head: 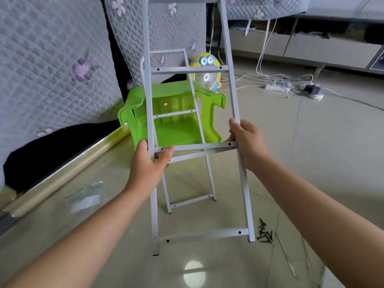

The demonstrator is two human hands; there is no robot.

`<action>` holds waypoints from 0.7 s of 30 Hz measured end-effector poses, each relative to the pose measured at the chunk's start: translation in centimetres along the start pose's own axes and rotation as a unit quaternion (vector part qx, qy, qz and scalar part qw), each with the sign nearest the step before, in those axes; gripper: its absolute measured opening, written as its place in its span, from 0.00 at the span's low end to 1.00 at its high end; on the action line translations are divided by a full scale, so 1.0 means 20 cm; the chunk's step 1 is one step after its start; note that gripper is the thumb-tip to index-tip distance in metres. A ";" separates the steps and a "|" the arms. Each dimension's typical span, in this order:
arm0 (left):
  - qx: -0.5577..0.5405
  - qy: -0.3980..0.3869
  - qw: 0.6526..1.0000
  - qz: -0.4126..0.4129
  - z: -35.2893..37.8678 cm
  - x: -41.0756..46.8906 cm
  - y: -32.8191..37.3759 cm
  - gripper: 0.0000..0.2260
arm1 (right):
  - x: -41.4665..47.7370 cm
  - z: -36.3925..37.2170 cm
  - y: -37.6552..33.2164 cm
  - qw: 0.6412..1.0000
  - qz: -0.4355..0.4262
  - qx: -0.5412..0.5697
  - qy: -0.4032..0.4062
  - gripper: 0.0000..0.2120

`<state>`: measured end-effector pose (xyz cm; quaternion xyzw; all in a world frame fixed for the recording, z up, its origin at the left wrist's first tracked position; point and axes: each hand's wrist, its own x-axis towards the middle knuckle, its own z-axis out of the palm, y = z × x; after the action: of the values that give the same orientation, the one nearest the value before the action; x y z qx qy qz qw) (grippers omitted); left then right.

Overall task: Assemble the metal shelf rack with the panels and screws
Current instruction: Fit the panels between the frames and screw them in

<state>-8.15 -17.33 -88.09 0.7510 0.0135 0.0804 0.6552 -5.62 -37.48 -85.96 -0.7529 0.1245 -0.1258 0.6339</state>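
A white metal ladder-shaped side frame [188, 69] stands upright on the tiled floor right in front of me. My left hand [148, 163] grips its left upright where a crossbar [197, 146] meets it. Fingers of my right hand [247, 142] curl round the right upright at the same height. A second white side frame [192, 201] stands behind the first, leaning against a green plastic stool [176, 123]. Several black screws [265, 232] lie in a small pile on the floor by the near frame's right foot.
A yellow cartoon desk fan [205, 73] stands behind the stool. A roll of clear film [68, 163] and a plastic bag [85, 197] lie at left. A power strip with cables [278, 87] sits at right. Quilted mattresses lean at left.
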 end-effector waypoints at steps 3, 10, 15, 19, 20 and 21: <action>0.023 -0.022 0.999 0.000 -0.02 -0.05 0.04 0.24 | -0.06 -0.03 -0.02 1.000 0.011 0.011 0.001 0.17; 0.051 -0.037 0.998 0.005 -0.13 -0.21 0.20 0.29 | -0.28 -0.09 -0.16 0.998 0.028 0.053 0.014 0.17; 0.020 -0.039 0.999 -0.009 -0.18 -0.30 0.36 0.16 | -0.39 -0.14 -0.33 0.999 0.038 0.023 0.012 0.17; 0.020 -0.043 0.999 -0.004 -0.23 -0.36 0.47 0.13 | -0.47 -0.17 -0.45 0.999 0.033 0.024 0.013 0.17; 0.018 -0.042 0.999 -0.004 -0.24 -0.38 0.49 0.13 | -0.49 -0.17 -0.47 0.999 0.032 0.024 0.015 0.17; 0.018 -0.040 0.999 -0.007 -0.25 -0.39 0.51 0.13 | -0.51 -0.17 -0.49 0.999 0.031 0.026 0.017 0.16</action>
<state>-17.51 -14.78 -78.17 0.7651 -0.0062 0.0459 0.6422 -16.10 -35.42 -76.15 -0.7299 0.1553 -0.1219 0.6544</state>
